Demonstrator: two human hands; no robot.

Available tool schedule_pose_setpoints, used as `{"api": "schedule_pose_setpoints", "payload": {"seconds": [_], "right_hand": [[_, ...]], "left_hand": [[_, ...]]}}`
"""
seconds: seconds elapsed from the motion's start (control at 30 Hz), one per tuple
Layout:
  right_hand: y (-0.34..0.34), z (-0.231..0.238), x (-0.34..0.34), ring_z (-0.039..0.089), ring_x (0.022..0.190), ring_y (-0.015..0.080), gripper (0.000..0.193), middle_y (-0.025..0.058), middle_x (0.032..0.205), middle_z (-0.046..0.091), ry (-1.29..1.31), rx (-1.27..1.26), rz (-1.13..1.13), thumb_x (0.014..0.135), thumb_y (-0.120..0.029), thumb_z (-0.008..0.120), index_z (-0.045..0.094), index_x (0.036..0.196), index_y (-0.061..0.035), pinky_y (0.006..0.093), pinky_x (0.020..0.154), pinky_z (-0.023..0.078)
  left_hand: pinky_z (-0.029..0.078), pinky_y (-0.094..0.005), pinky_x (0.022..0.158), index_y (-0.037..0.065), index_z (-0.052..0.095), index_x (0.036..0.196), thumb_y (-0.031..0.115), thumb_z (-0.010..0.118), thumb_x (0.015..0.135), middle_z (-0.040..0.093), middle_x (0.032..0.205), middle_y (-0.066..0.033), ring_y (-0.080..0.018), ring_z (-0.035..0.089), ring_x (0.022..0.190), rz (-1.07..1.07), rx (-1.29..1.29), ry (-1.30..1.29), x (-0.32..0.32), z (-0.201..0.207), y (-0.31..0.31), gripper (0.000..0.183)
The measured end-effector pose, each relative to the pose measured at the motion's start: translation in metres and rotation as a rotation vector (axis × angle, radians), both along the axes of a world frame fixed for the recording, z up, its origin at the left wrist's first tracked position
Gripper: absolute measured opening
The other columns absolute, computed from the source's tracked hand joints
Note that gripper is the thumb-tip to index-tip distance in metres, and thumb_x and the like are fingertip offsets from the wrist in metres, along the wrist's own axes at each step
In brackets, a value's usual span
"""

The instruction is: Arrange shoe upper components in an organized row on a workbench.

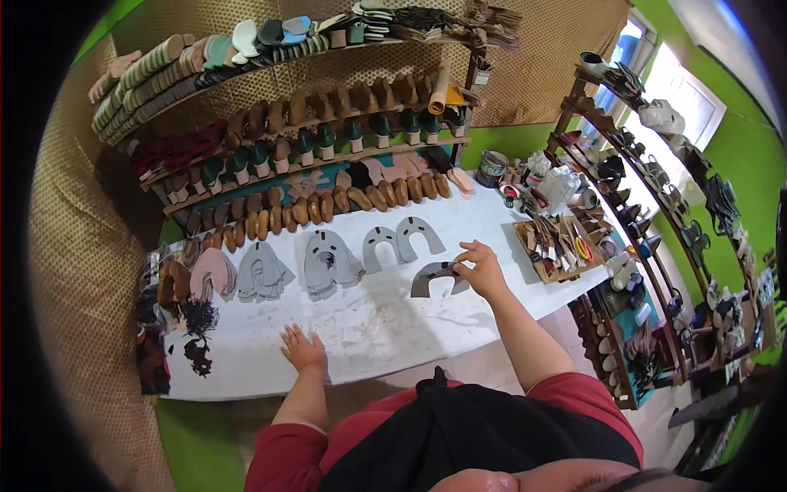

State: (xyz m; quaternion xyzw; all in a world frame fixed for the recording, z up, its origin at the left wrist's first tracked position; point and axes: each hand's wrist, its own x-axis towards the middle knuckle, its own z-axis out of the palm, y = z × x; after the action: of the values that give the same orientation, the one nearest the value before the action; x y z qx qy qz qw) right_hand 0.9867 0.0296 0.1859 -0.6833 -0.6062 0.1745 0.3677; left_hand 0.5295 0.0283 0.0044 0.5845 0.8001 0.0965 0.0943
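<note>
My left hand [303,348] rests flat on the white-covered table [393,324], fingers spread, holding nothing. My right hand [482,269] is closed in a pinch at the upper right edge of a darker grey U-shaped shoe-upper piece [425,282]. Its other fingers stick out. A small dark patch lies on that piece beside my fingertips; whatever is between them is too small to make out. Two lighter grey U-shaped pieces [379,248] with dark patches lie just beyond. Left of them are a stack of similar grey pieces [321,261] and another grey stack [264,275].
Pink pieces [211,275], brown pieces [173,287] and black scraps [199,318] lie at the table's left. Wooden shoe lasts [340,198] line its back, below shelves. A tool tray [557,248] sits at the right end, near a shoe rack [631,172].
</note>
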Motion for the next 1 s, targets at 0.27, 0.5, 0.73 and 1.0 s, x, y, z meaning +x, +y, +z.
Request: {"api": "schedule_pose_setpoints", "payload": {"seconds": [0.27, 0.5, 0.73, 1.0], "right_hand": [[0.025, 0.000, 0.056, 0.037, 0.142, 0.0371, 0.011, 0.0094, 0.142, 0.056, -0.054, -0.222, 0.128, 0.078, -0.021, 0.079, 0.079, 0.089, -0.0197, 0.0639, 0.112, 0.023], [0.127, -0.081, 0.131, 0.059, 0.120, 0.0367, 0.017, 0.0176, 0.132, 0.062, 0.025, -0.354, 0.106, 0.073, -0.022, 0.081, 0.079, 0.087, -0.0130, 0.0412, 0.100, 0.048], [0.254, -0.155, 0.157, 0.061, 0.116, 0.0327, 0.022, 0.0120, 0.122, 0.067, -0.028, -0.424, 0.003, 0.073, -0.027, 0.081, 0.078, 0.091, -0.0159, 0.0431, 0.102, 0.046], [0.304, -0.179, 0.151, 0.055, 0.123, 0.0254, 0.020, 0.0009, 0.127, 0.064, -0.236, -0.443, 0.014, 0.071, -0.032, 0.083, 0.079, 0.089, -0.0224, 0.0688, 0.100, 0.032]], "left_hand": [[0.012, -0.0575, 0.120, 0.010, 0.024, 0.157, 0.042, 0.056, 0.093, 0.017, 0.166, -0.0095, -0.0325, 0.014, 0.153, 0.340, -0.077, 0.017, 0.065, 0.002, 0.012, 0.079], [0.014, -0.0582, 0.119, 0.009, 0.023, 0.158, 0.043, 0.058, 0.090, 0.018, 0.166, -0.0109, -0.0329, 0.016, 0.153, 0.379, -0.057, 0.120, 0.074, -0.011, 0.021, 0.083], [0.015, -0.0590, 0.118, 0.010, 0.022, 0.158, 0.040, 0.057, 0.093, 0.017, 0.166, -0.0106, -0.0318, 0.014, 0.153, 0.388, -0.123, 0.150, 0.080, -0.008, 0.027, 0.080], [0.015, -0.0589, 0.118, 0.010, 0.022, 0.158, 0.036, 0.058, 0.093, 0.017, 0.166, -0.0116, -0.0334, 0.015, 0.153, 0.377, -0.149, 0.170, 0.078, -0.015, 0.033, 0.079]]}}
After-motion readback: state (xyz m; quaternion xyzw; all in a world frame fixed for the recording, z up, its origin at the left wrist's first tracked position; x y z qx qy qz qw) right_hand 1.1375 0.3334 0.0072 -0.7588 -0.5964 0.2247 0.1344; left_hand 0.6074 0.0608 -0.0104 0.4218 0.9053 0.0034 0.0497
